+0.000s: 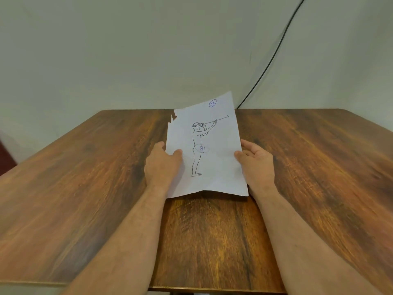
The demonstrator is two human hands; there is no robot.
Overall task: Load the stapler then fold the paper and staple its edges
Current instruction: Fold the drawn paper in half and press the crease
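Your left hand and right hand pinch the paper by its side edges, raised tilted above the table; it looks light and floppy, so hold near the corners when folding.

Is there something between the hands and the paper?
No. The left hand and the right hand already pinch the paper at its side edges, above the table.
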